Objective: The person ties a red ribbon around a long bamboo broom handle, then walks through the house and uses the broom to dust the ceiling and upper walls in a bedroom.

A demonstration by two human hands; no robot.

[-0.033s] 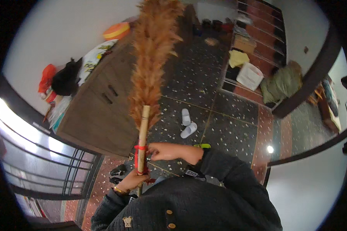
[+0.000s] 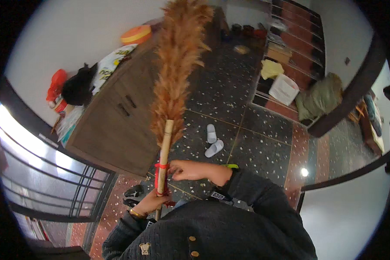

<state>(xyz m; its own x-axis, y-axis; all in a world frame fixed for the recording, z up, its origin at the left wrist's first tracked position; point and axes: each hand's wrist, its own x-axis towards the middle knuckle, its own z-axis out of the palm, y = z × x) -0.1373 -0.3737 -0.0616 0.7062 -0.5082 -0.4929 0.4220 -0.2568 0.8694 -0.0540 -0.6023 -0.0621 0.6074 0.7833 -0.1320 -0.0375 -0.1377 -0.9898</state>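
Note:
A feather duster [image 2: 175, 69] with brown feathers and a pale bamboo handle stands nearly upright before me. My left hand [image 2: 155, 201] is wrapped round the lower handle, and a gold bracelet circles that wrist. Red ribbon [image 2: 161, 166] is bound about the handle above this hand, with a loose stretch running down to it. Beside the upper band is my right hand [image 2: 184, 170], its fingers curled in close to the ribbon. What its fingertips pinch, if anything, is too small to make out.
At the left, a brown cabinet [image 2: 112, 130] bears bags and an orange round box [image 2: 136, 34]. White slippers [image 2: 213, 147] lie on the dark speckled floor. Stairs [image 2: 290, 39] hold a white bag [image 2: 284, 89], with a green sack [image 2: 320, 97] beside them. Black shoes [image 2: 133, 191] sit near the barred door [image 2: 52, 173].
The surroundings and the duster sit slightly farther right in the view. Both hands keep nearly the same pose on and beside the handle.

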